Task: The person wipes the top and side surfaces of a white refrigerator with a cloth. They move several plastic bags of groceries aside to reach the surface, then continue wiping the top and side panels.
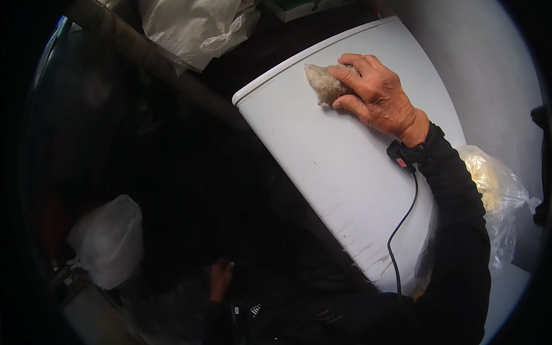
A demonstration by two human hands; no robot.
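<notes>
My right hand [375, 92] grips a crumpled, greyish-beige cloth [327, 82]. The cloth rests against a smooth white panel [327, 142], which looks like part of a household appliance, near its upper end. Brownish streaks and flaking marks run along the panel's lower left edge. At my right wrist is a small black device [401, 156], from which a thin black cable [389, 241] hangs down over the panel. Down in the shadow by my dark clothing, my left hand [221, 278] is dim, and its fingers are hard to make out.
A knotted clear plastic bag [491, 181] with something yellowish inside lies right of my sleeve. A pale plastic bag [196, 28] sits at the top, and a whitish one [110, 241] at lower left. Along the right side runs a grey wall [478, 64]. Deep shadow hides the left.
</notes>
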